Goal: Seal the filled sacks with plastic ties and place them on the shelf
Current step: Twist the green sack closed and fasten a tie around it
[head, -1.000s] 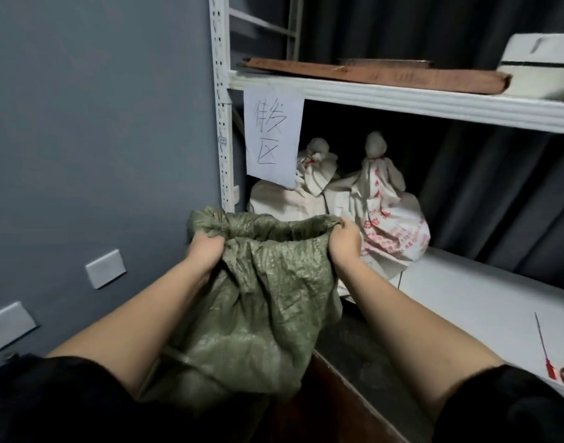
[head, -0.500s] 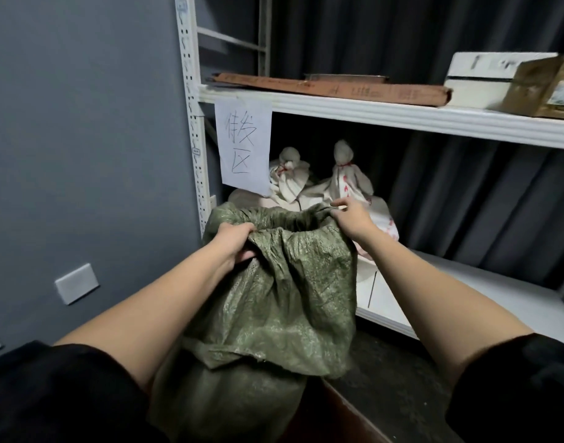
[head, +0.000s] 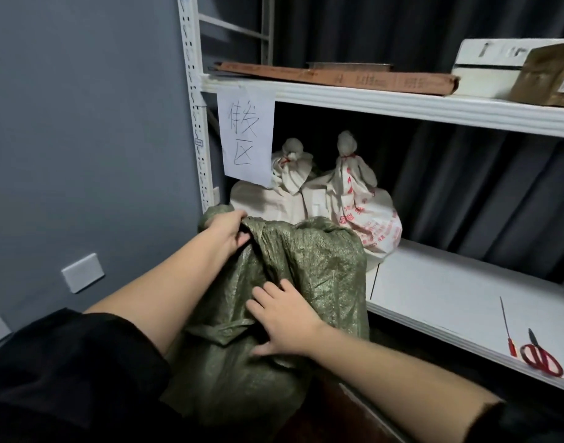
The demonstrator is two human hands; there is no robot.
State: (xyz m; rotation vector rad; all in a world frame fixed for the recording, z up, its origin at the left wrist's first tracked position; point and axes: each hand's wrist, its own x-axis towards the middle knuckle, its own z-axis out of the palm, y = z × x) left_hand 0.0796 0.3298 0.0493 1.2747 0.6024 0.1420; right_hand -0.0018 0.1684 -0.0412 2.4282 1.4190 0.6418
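Green woven sack (head: pixel 306 276): stands upright in front of the white shelf unit, its mouth untied and bunched, its upper edge level with the lower shelf (head: pixel 450 302) and overlapping that shelf's front left corner in view. Whether it rests on the shelf edge or on something below cannot be told.

Left hand (head: pixel 228 230): arm extended forward, forearm bare below a dark sleeve. The hand sits at the sack's top left corner, fingers curled and closed on a gathered fold of the green rim, thumb side toward the sack.

Right hand (head: pixel 282 318): arm reaches in from the lower right, wrist slightly bent. The hand lies flat against the near face of the sack at mid-height, fingers spread and pointing up and left, palm pressed to the fabric; it grips nothing (contact only).

Two white sacks (head: pixel 363 203) stand at the back left of the lower shelf, just behind the green one, each with a gathered neck bound by a red tie. The right one carries red print.

A paper sign (head: pixel 247 135) with handwritten characters hangs from the upper shelf's front edge. Red-handled scissors (head: pixel 541 358) lie near the lower shelf's front right edge, with a thin red-ended tie (head: pixel 507 327) just beside them, well apart from both hands.
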